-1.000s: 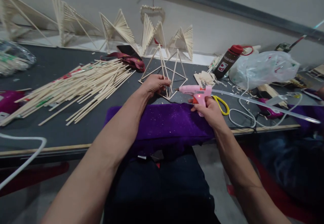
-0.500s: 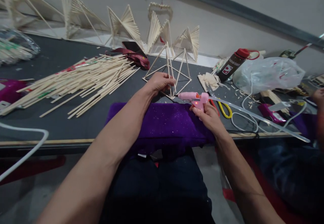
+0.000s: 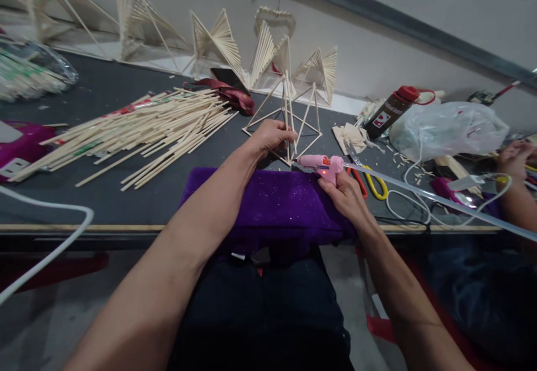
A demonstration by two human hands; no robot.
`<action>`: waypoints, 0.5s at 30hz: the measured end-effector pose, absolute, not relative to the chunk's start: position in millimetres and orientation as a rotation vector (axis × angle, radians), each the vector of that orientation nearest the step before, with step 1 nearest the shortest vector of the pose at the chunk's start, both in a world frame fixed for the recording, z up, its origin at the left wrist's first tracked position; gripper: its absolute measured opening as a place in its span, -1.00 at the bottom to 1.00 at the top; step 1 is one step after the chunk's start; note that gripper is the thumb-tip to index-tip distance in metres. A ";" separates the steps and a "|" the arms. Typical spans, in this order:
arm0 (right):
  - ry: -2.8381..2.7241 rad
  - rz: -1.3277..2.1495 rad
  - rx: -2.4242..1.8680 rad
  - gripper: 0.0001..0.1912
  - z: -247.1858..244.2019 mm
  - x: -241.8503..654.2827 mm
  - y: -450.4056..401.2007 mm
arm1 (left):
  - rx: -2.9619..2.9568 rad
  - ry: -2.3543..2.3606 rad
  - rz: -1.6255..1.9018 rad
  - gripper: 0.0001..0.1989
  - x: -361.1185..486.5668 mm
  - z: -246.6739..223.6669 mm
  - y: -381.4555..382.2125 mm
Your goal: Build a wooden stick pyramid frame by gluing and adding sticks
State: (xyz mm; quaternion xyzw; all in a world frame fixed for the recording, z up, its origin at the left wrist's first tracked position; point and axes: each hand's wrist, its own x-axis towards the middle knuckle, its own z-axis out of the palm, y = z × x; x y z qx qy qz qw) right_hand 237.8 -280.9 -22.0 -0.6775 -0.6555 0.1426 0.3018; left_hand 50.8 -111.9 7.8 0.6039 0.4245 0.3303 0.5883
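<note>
My left hand [image 3: 274, 136] is closed in a pinch on a thin wooden stick [image 3: 291, 116] that stands upright within a small stick frame [image 3: 316, 111]. The frame, made of joined sticks in triangles, rests on the dark table. My right hand [image 3: 346, 192] is wrapped around the handle of a pink glue gun [image 3: 321, 163], whose small light glows. Its nozzle is close to the frame's front bottom corner; whether they touch I cannot tell. A long clear glue stick [image 3: 419, 189] sticks out of the gun's back. Beneath my forearms lies a purple cushion [image 3: 277, 197] with pale specks.
Loose sticks [image 3: 159, 130] are heaped at left. Several finished twisted stick models [image 3: 222, 41] line the wall. Scissors [image 3: 375, 183], a dark bottle [image 3: 388, 112], a plastic bag [image 3: 453, 130] and a white cable [image 3: 409, 209] lie right. A co-worker's hand [image 3: 514, 161] is at the far right.
The view has shifted slightly, so the table things sit further right. Both my hands keep their grips, and the glue gun stays near the frame's corner. More of the co-worker's hand shows.
</note>
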 end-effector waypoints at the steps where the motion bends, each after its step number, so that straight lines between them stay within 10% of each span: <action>1: -1.745 0.374 -1.798 -0.51 -22.0 237.5 -280.9 | 1.409 0.995 0.770 -0.91 51.0 8.4 -112.2; 15: -1.814 0.229 -1.775 -0.64 -25.4 236.5 -280.5 | 1.434 1.006 0.777 -0.87 51.3 6.9 -111.3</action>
